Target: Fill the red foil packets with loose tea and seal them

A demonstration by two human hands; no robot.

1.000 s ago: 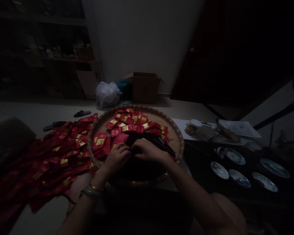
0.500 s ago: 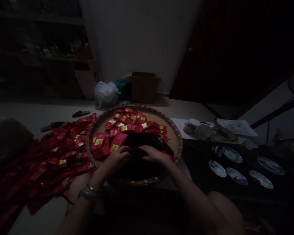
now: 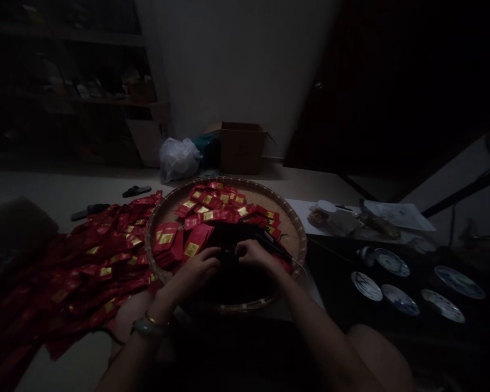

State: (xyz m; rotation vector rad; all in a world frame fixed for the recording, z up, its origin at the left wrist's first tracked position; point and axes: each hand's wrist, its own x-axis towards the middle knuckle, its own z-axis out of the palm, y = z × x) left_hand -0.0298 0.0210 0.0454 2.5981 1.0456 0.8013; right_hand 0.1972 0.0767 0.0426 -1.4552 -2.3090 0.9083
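A round woven bamboo tray [image 3: 294, 215] lies before me, with small red packets with gold labels [image 3: 208, 201] spread over its far side. Closer in, larger red packets [image 3: 165, 239] are stacked at its left. A black mass [image 3: 228, 283], too dark to make out, fills the near part. Over it, at the left, my left hand [image 3: 202, 265] has its fingers curled in. My right hand [image 3: 253, 254] faces it, fingers bent and pinched together. Whatever they grip is lost in the dark, though a tiny light spot shows between them. A slim dark object [image 3: 275, 243] rests beyond my right hand.
Many red packets [image 3: 106, 261] heap up left of the tray. Blue-and-white dishes [image 3: 400, 299] sit on a dark surface at right, near a lidded jar [image 3: 324, 211]. Behind stand a cardboard box [image 3: 243, 149] and a white plastic bag [image 3: 179, 159]. Slippers [image 3: 136, 191] lie on the floor.
My right hand's fingers have curled inward and come closer together. My left hand has shifted slightly, still with bent fingers. The whole view has moved a little.
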